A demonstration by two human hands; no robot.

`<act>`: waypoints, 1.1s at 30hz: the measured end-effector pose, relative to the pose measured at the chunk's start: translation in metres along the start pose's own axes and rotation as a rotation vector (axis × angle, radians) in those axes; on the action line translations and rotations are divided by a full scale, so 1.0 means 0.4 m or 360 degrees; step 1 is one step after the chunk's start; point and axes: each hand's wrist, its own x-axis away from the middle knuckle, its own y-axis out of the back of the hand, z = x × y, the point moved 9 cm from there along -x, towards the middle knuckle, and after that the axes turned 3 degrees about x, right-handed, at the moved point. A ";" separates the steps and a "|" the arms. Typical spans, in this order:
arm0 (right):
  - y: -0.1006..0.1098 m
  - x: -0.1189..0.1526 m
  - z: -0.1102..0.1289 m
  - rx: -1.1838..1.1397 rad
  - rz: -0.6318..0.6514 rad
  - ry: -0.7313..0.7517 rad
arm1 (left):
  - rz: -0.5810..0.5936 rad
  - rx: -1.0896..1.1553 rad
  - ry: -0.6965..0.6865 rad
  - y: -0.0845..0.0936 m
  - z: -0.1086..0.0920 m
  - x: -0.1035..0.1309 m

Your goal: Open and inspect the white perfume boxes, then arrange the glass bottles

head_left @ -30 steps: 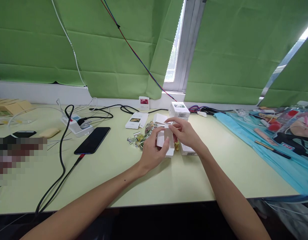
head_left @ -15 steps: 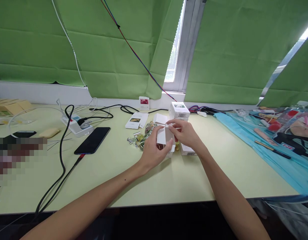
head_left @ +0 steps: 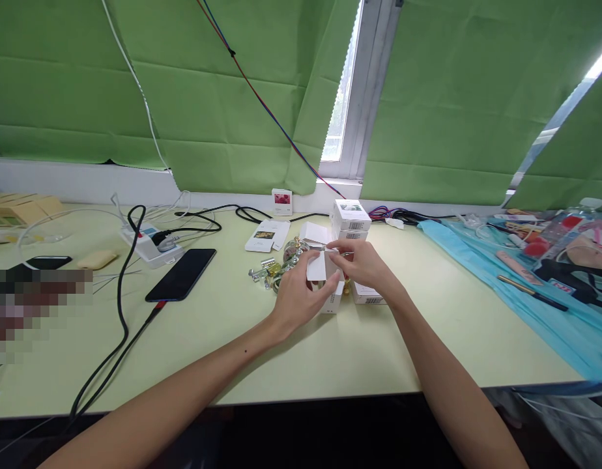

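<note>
Between my hands, in the middle of the table, is a small white cardboard box [head_left: 331, 302] with its flaps raised. My left hand [head_left: 301, 290] grips it from the left, fingers on the far side and thumb at the front. The fingers of my right hand [head_left: 356, 259] are pinched on a raised flap at its right side. What lies inside the box is mostly hidden. Left of it sits a pile of shiny gold and clear glass pieces [head_left: 270, 268], partly behind my left hand. Another white box [head_left: 368, 296] stands under my right wrist.
Stacked white boxes [head_left: 350, 215] and flattened cartons [head_left: 266, 236] lie behind the hands. A black phone [head_left: 181, 275] on a cable and a white power strip [head_left: 147, 244] are at left. Blue cloth [head_left: 506, 293] with a pen [head_left: 531, 292] covers the right side.
The box between my hands has come down slightly and its front face shows more. My right hand has lowered a little; both hands keep their hold.
</note>
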 end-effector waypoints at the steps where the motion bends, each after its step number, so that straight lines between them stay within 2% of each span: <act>1: -0.001 0.000 0.001 -0.0006 0.0008 0.0002 | 0.0010 -0.0029 0.0020 0.000 0.001 0.000; 11: -0.008 0.003 0.002 -0.0004 0.0059 -0.0020 | 0.0165 -0.0127 0.0248 -0.012 0.014 0.009; 21: -0.006 0.004 0.005 0.0023 0.0057 -0.0028 | 0.0227 -0.0104 0.0169 -0.025 0.010 0.010; 33: -0.006 0.002 -0.002 0.0020 0.0059 -0.0051 | 0.0313 -0.0267 0.0172 -0.038 0.018 0.011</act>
